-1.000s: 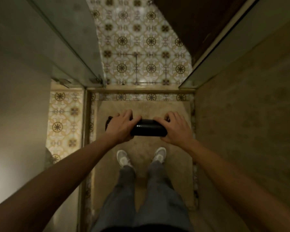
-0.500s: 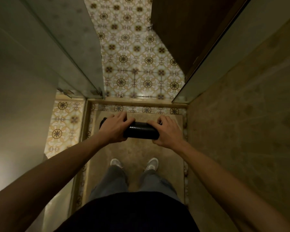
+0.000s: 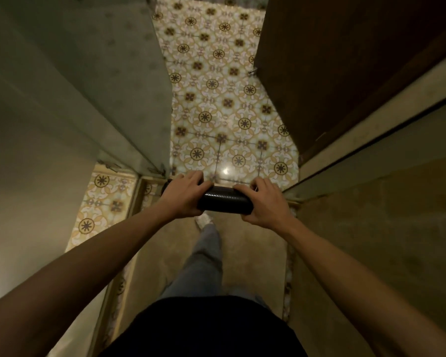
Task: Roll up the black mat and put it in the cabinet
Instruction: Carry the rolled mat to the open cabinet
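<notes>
The black mat (image 3: 223, 202) is a tight horizontal roll held in front of me at about waist height. My left hand (image 3: 183, 195) grips its left end from above, fingers curled over the top. My right hand (image 3: 264, 204) grips its right end the same way. Only the middle of the roll shows between the hands, plus a bit of the left end. No cabinet is recognisable in view.
I stand in a narrow passage between a pale wall (image 3: 36, 124) on the left and a wall (image 3: 384, 228) on the right. Patterned floor tiles (image 3: 224, 99) lie ahead past a threshold. A dark wooden door (image 3: 345, 60) stands at upper right. One shoe (image 3: 204, 220) is stepping forward.
I have walked forward toward the tiled floor; the threshold is now under my hands. Both hands keep their grip on the rolled mat. One foot has stepped ahead.
</notes>
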